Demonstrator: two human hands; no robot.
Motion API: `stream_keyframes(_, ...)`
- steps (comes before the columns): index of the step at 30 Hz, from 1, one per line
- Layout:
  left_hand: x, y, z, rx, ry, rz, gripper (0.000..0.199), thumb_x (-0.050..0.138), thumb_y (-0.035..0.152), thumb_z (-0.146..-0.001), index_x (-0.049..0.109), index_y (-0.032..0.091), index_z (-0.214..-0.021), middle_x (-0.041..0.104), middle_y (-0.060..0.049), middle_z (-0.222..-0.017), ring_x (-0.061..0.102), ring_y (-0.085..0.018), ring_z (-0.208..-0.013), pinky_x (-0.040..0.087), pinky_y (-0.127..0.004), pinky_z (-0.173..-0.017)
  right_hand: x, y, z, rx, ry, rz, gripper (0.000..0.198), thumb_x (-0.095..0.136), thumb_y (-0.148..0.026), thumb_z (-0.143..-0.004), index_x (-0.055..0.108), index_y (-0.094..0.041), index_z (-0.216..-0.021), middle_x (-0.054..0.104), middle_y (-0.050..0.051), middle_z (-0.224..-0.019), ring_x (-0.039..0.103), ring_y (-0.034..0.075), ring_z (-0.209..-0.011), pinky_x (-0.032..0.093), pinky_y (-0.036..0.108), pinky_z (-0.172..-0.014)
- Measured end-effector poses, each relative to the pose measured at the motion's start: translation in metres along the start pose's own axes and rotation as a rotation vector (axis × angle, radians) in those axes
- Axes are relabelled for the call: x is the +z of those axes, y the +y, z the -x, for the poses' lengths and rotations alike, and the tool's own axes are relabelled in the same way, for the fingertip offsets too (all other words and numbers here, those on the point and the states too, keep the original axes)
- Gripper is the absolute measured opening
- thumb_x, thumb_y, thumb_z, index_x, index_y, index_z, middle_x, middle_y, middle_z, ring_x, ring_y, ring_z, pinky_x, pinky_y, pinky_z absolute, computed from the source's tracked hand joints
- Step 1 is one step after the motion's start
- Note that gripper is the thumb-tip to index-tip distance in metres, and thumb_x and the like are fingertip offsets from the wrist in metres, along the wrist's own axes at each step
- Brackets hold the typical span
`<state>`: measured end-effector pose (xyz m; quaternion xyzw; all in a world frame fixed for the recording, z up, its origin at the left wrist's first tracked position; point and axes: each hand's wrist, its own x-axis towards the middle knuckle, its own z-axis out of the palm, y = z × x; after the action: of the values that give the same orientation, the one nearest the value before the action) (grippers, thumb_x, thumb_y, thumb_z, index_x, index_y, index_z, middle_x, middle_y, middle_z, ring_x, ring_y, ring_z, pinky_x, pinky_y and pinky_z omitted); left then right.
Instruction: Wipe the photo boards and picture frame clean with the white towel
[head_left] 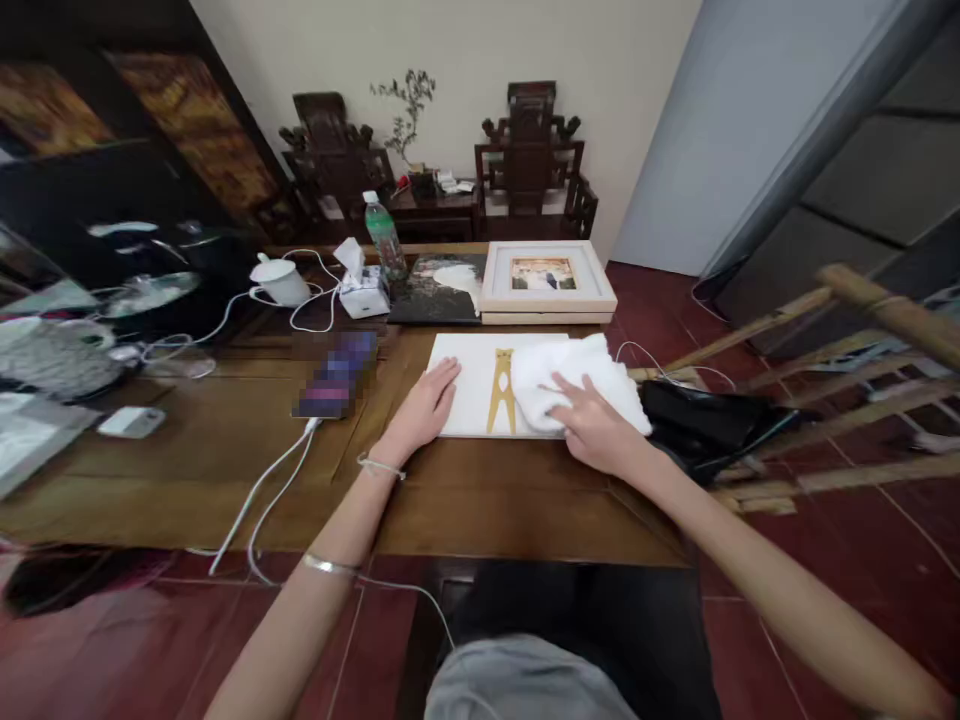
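The work seemed unfinished: the spread right hand (595, 425) pressed a white towel (581, 357) on the white board (471, 375); the left hand (421, 408) lay flat, fingers together.

Qty. noted: 1 L hand (429, 405), 1 R hand (596, 425), 1 white board (471, 385), 1 white cloth (589, 362), 1 yellow cat-shaped pc. (502, 366).
Clock read fr. board's ctr.: 2 bracelets (330, 567) counted at 8 o'c.; 1 phone (341, 375) & 1 white adapter (132, 422) at 9; 1 lidded mug (281, 284), 1 tissue box (365, 298) & 1 bottle (385, 240) approx. 10; 1 plant (410, 98) at 11; 1 top framed pic. (544, 274) at 12; 2 wooden chairs (529, 155) seen, 1 betw. 10 & 11, 1 at 12.
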<state>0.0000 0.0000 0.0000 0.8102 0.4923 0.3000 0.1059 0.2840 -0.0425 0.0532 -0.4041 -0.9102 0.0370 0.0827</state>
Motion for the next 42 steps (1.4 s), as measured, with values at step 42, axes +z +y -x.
stream_keyframes(42,0.001,0.002,-0.002,-0.051,-0.032,0.010,0.046,0.031,0.027,-0.094,0.050,0.007,-0.131,0.044,-0.016,-0.142,0.035,-0.024,-0.136,0.026,-0.047,-0.113,-0.059,-0.031,0.038,0.045,-0.292,-0.219,0.040,0.038,-0.003,-0.067,0.067,-0.020,-0.089,0.068,0.006,-0.091,0.060,0.022,-0.087,0.041,0.031,-0.078)
